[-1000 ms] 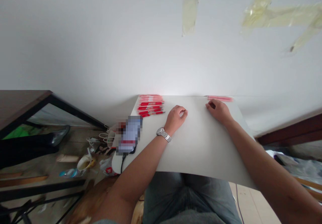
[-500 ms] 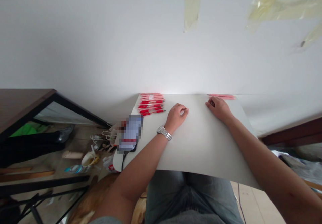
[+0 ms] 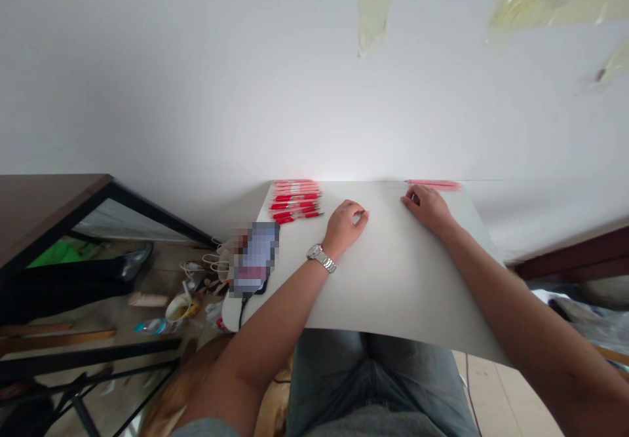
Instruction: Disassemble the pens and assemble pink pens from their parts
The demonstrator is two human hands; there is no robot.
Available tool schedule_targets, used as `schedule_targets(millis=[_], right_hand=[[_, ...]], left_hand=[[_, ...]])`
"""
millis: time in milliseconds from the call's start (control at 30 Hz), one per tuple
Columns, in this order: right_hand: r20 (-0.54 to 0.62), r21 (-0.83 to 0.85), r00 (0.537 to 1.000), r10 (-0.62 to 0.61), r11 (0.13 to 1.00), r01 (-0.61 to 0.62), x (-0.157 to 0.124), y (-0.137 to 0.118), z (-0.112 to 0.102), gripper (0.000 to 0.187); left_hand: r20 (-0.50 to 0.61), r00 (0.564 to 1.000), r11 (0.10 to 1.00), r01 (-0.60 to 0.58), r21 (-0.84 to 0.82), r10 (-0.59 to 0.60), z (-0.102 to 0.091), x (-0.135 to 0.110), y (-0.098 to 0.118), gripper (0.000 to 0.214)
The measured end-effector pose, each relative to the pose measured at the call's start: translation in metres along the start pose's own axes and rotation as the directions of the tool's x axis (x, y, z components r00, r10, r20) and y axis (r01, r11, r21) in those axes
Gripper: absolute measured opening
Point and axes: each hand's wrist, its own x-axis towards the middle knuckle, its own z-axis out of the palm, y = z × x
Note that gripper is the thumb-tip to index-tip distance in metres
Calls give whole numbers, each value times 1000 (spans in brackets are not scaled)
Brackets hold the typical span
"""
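My left hand [image 3: 345, 226], with a metal-band watch [image 3: 322, 259] at its wrist, rests on the white table [image 3: 388, 286]. Its thumb and fingertips meet in a loose ring, and nothing shows in them. Left of it lies a row of several red pens [image 3: 296, 206], side by side, with their tips towards the hand. Farther right, my right hand [image 3: 426, 206] rests near the back edge, fingers curled in and nothing visible in them. Just behind its knuckles lie a few pinkish-red pens [image 3: 437, 184]; whether the hand touches them I cannot tell.
A phone [image 3: 255, 260], blurred out, lies at the table's left edge with a black cable. The white wall [image 3: 314, 96] stands right behind the table. To the left are a dark-framed desk [image 3: 54, 208], a person's leg [image 3: 73, 286], and a cup [image 3: 177, 308] on the floor.
The view has shifted very slightly. Both hands keep nearly the same place and pose, and the pens lie as before.
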Motion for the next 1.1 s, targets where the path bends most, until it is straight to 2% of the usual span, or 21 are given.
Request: schedule_targets(millis=[367, 600, 700, 833, 967, 1033, 1100], right_hand=[[-15, 8, 1000, 21, 1000, -21, -1, -2, 1, 18], [-5, 1, 999, 34, 999, -34, -2, -1, 0, 18], [0, 5, 1000, 28, 1000, -28, -2, -1, -1, 19], [-9, 18, 1000, 21, 1000, -21, -3, -2, -1, 18], [-8, 16, 999, 32, 999, -32, -4, -5, -2, 18], [-9, 13, 999, 39, 999, -38, -4, -6, -2, 18], [-17, 13, 999, 40, 999, -39, -4, -7, -3, 18]], left_hand=[[93, 996, 991, 18, -135, -5, -13, 4, -3, 14], [196, 977, 993, -69, -96, 87, -33, 8, 0, 16], [137, 986, 995, -96, -38, 100, -59, 10, 0, 18], [-37, 999, 993, -32, 116, 36, -115, 9, -22, 23], [-233, 967, 910, 190, 367, -108, -170, 1, -70, 30], [-284, 928, 850, 345, 399, -243, -187, -2, -93, 35], [-227, 887, 820, 459, 342, -402, -195, -4, -108, 44]])
